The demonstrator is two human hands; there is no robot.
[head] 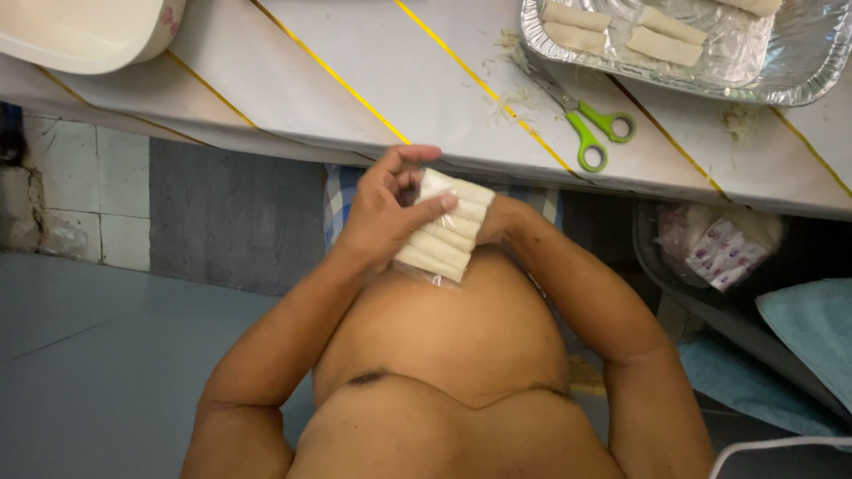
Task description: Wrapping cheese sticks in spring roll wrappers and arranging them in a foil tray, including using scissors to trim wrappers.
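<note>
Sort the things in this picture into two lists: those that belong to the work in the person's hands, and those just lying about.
In use:
- clear plastic pack of pale rolled wrappers, held between left hand and right hand
- silver foil tray holding loose pale rolls
- green-handled scissors

Lying about:
- cream plastic basin
- white printed packet
- light blue cloth

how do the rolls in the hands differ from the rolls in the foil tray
The held rolls are packed side by side in clear wrap; the tray rolls lie loose and apart. The held rolls sit between the left hand and right hand, below the table edge; the tray rolls rest in the foil tray on the table. Both are pale, thin rolls.
</note>
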